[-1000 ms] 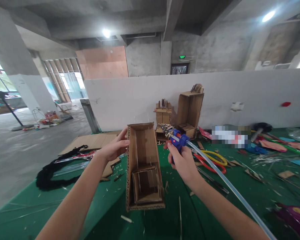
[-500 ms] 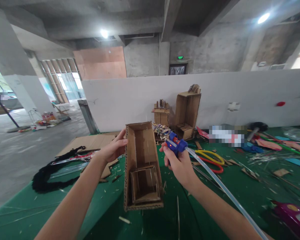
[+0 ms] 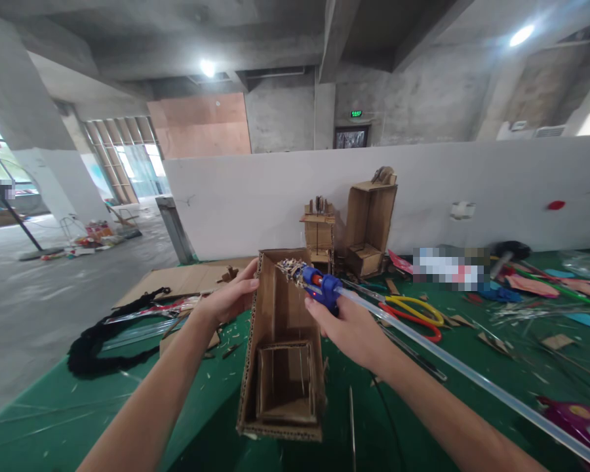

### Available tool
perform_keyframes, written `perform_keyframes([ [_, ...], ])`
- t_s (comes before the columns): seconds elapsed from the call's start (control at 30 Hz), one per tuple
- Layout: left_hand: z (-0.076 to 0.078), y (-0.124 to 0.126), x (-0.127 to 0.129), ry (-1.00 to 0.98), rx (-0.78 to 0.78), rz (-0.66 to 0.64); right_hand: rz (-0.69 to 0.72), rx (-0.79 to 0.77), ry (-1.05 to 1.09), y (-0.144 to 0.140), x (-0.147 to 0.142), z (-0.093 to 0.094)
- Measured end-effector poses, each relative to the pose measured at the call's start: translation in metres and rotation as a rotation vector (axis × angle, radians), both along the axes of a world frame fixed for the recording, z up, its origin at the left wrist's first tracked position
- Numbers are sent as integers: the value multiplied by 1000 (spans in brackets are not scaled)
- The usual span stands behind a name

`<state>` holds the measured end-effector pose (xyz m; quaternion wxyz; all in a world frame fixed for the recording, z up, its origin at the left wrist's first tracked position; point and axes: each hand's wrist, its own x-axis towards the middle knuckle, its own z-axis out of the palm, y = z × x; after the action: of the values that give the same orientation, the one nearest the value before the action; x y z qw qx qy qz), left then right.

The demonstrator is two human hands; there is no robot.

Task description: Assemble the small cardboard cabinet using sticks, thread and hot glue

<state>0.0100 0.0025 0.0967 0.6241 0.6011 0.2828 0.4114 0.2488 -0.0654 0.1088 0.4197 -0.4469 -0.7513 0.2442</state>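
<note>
My left hand (image 3: 236, 292) grips the upper left wall of an open cardboard box (image 3: 248, 380), its fingers behind the wall. The box is tilted with its open side toward me. A smaller square cardboard compartment (image 3: 285, 380) sits in its lower end. My right hand (image 3: 347, 324) is closed around a blue hot glue gun (image 3: 327, 290) with a small red light lit. Its nozzle, crusted with debris, is over the box's upper inside; whether it touches the cardboard I cannot tell. A long clear glue stick (image 3: 423, 347) runs out of the gun's back toward the lower right.
Two cardboard constructions, a smaller one (image 3: 318, 229) and a taller one (image 3: 371, 223), stand against the white partition (image 3: 250, 196). Yellow-and-red-handled scissors (image 3: 415, 311) lie on the green table (image 3: 201, 419) right of the box. Black fuzzy strips (image 3: 86, 347) and a cardboard sheet (image 3: 150, 285) lie left.
The glue gun has moved left, from beside the box to over its upper inside. The box's top has dropped and tipped away from me, with my left hand still on it.
</note>
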Motion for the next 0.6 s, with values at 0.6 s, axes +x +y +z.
perform_keyframes([
  [0.6, -6, 2, 0, 12, -22, -14, -108, 344, -560, 3, -3, -8],
])
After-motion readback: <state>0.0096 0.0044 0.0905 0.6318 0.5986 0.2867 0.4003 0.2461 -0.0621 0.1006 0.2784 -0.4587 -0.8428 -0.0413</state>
